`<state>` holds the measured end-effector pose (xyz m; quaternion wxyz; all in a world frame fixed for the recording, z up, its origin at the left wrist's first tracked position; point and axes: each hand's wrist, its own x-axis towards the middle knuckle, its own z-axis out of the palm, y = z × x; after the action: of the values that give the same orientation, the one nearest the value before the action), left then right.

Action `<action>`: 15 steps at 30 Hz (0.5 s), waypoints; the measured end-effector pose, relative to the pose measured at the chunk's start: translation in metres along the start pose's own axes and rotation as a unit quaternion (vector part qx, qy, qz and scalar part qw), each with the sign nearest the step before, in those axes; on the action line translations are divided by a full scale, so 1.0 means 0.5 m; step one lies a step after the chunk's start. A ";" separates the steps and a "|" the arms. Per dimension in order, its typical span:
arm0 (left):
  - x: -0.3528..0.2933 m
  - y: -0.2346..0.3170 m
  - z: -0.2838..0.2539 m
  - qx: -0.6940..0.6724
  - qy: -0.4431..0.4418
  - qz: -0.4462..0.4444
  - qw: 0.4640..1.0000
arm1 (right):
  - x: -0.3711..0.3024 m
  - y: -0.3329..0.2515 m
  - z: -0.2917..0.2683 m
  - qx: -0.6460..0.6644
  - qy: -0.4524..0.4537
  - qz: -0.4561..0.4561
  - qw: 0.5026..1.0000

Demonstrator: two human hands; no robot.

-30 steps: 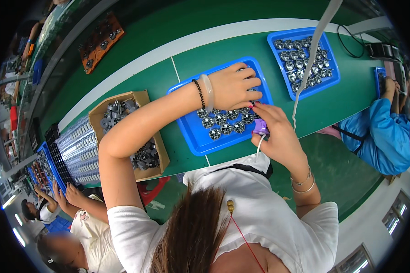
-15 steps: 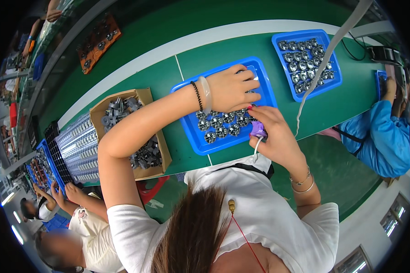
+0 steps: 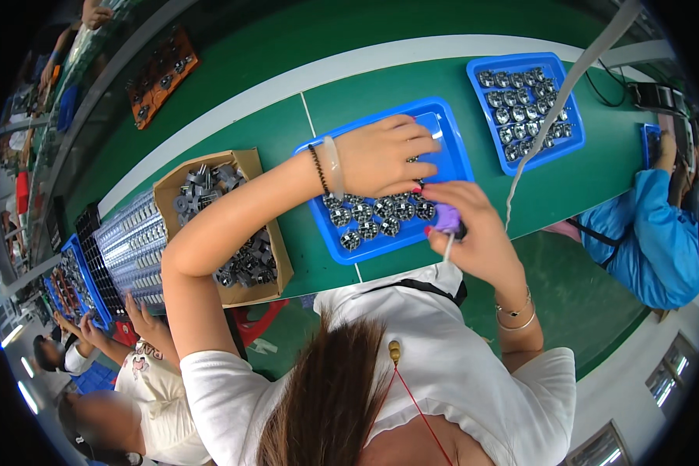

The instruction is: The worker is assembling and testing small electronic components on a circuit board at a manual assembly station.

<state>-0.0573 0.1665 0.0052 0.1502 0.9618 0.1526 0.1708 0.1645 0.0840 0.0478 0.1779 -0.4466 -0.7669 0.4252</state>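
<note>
My left hand (image 3: 380,155) lies palm down over the near blue tray (image 3: 450,147), fingers curled on the small grey round parts (image 3: 373,217) lined up in it. What is under its fingers is hidden. My right hand (image 3: 474,233) sits at the tray's front right corner, closed around a small purple tool (image 3: 446,219) with a pale cable (image 3: 551,109) running up and away. The fingertips of both hands nearly meet above the row of parts.
A cardboard box (image 3: 268,233) of grey parts stands left of the tray, with ribbed metal racks (image 3: 132,241) beyond it. A second blue tray (image 3: 571,136) of parts lies to the right. A person in blue (image 3: 645,233) works at right, others at lower left.
My right hand with the purple tool has moved slightly up toward my left hand's fingertips. My left hand stays over the tray.
</note>
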 end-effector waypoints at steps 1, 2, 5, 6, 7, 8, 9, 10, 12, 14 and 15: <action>-0.003 0.002 -0.008 -0.019 0.034 -0.009 0.999 | 0.005 -0.003 -0.015 0.010 0.036 -0.006 0.999; -0.004 0.004 -0.019 -0.019 0.037 -0.010 0.999 | 0.008 -0.002 -0.031 0.018 0.073 -0.009 0.997; -0.031 0.025 -0.080 -0.003 0.099 -0.147 0.984 | 0.042 0.016 -0.068 -0.021 0.096 -0.043 0.994; -0.047 0.032 -0.084 -0.002 0.102 -0.151 0.983 | 0.058 0.021 -0.074 0.008 0.100 -0.035 0.994; -0.061 0.039 -0.086 -0.003 0.096 -0.213 0.972 | 0.079 0.031 -0.074 -0.001 0.106 -0.056 0.993; -0.074 0.044 -0.089 -0.003 0.090 -0.274 0.958 | 0.099 0.040 -0.073 -0.002 0.100 -0.060 0.993; -0.086 0.047 -0.086 0.009 0.092 -0.289 0.953 | 0.116 0.048 -0.071 -0.015 0.090 -0.070 0.993; -0.094 0.048 -0.081 0.010 0.096 -0.293 0.951 | 0.130 0.055 -0.070 -0.027 0.081 -0.079 0.993; -0.113 0.053 -0.068 0.015 0.082 -0.332 0.940 | 0.149 0.060 -0.066 -0.041 0.066 -0.086 0.993; -0.125 0.052 -0.053 0.002 0.081 -0.357 0.930 | 0.160 0.064 -0.064 -0.034 0.060 -0.077 0.995; -0.129 0.051 -0.049 -0.014 0.078 -0.376 0.923 | 0.164 0.063 -0.062 -0.035 0.057 -0.079 0.995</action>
<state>-0.1179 0.1271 0.0174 0.2040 0.8154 0.5115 0.1782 0.1572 0.1753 0.0314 0.2383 -0.4138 -0.8029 0.3567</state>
